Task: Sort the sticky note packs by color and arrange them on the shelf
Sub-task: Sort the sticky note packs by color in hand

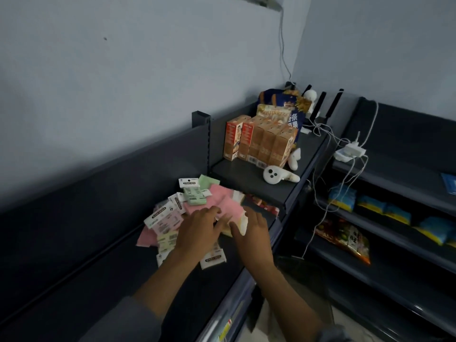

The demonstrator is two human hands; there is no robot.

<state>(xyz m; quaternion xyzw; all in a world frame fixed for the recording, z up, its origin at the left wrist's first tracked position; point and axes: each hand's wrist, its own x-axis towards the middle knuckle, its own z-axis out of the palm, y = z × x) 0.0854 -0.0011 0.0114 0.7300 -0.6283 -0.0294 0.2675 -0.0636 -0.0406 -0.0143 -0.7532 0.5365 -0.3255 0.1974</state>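
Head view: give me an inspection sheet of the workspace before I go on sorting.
Surface: dark shelf, bare toward the near left.
Job's things: sticky note packs in one mixed heap of pink, green and pale ones, overlapping, not yet sorted.
Clutter: orange cartons upright in rows on the raised shelf section; snack bags behind them; white controller lying in front.
Grips: left hand rests on the heap, fingers spread; right hand at the heap's right edge; too blurred to tell whether either holds a pack.
Cables: white cables hang from a power adapter.
Surroundings: grey wall; side shelves with blue packets.
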